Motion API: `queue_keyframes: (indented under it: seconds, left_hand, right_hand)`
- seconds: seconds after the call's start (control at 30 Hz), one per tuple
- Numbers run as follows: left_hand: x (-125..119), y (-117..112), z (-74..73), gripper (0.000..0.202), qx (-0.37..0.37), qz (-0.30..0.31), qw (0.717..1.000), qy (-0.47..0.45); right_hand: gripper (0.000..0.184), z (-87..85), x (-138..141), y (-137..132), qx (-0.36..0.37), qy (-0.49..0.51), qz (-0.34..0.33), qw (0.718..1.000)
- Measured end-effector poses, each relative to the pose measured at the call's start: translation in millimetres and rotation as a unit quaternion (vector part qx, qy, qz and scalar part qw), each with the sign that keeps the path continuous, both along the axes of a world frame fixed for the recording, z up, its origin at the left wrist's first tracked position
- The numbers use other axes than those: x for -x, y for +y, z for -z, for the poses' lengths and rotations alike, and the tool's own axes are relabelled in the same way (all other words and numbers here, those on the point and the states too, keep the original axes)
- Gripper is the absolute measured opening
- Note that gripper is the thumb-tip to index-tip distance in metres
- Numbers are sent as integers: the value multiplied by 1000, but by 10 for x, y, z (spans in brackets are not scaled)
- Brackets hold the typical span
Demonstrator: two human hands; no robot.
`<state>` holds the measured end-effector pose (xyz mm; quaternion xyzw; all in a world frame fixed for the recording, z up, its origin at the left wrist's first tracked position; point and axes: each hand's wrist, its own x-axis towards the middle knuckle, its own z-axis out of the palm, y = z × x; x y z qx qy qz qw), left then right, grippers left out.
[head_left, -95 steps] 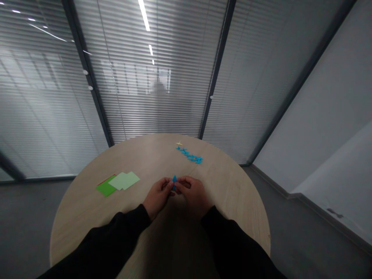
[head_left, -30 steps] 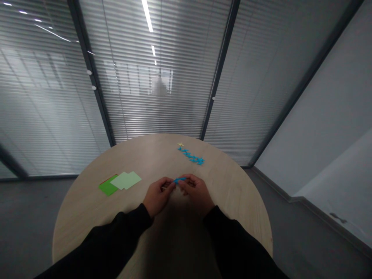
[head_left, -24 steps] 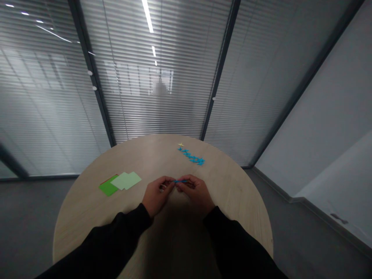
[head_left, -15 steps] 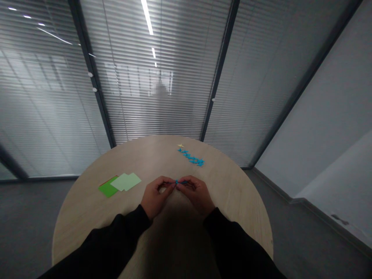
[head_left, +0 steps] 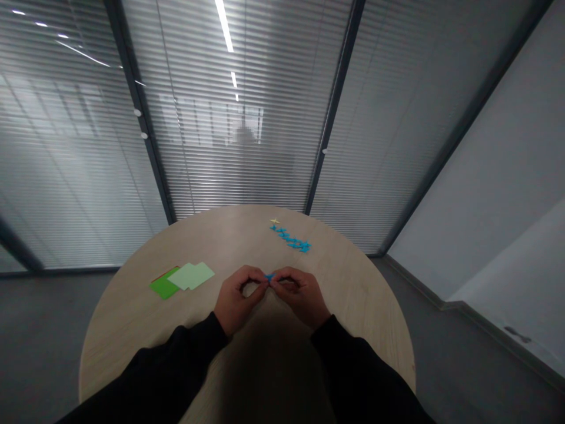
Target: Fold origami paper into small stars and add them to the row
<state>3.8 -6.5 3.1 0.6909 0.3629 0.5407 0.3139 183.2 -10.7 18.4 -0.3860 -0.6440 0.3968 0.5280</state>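
Between my fingertips is a small piece of folded blue paper (head_left: 269, 277), mostly hidden by the fingers. My left hand (head_left: 241, 297) pinches it from the left, with thumb and forefinger curved into a ring. From the other side my right hand (head_left: 300, 294) grips it, its fingers bent and close together. Both hands meet over the middle of the round wooden table (head_left: 353, 306). Beyond them lies a slanting row of several small blue folded paper shapes (head_left: 291, 239), with one pale yellow pointed paper shape (head_left: 274, 221) at its far end.
Left of my hands are light green paper sheets (head_left: 192, 277), overlapping a brighter green stack (head_left: 164, 287) with a thin reddish edge. Behind the table stand glass panels with blinds (head_left: 238, 171), split by dark frames. A white wall (head_left: 485, 194) rises at the right.
My fingers have shifted slightly around the blue paper, and a little more of it shows between the fingertips. The papers on the table have not moved.
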Motion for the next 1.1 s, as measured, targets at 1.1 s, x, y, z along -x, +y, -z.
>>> queue_keyframes:
  seconds: [1.1]
  left_hand:
    - [-86, 12, -12, 38, 264, 58, 945, -182]
  right_hand:
    - [32, 98, 45, 86, 60, 40, 16, 997]
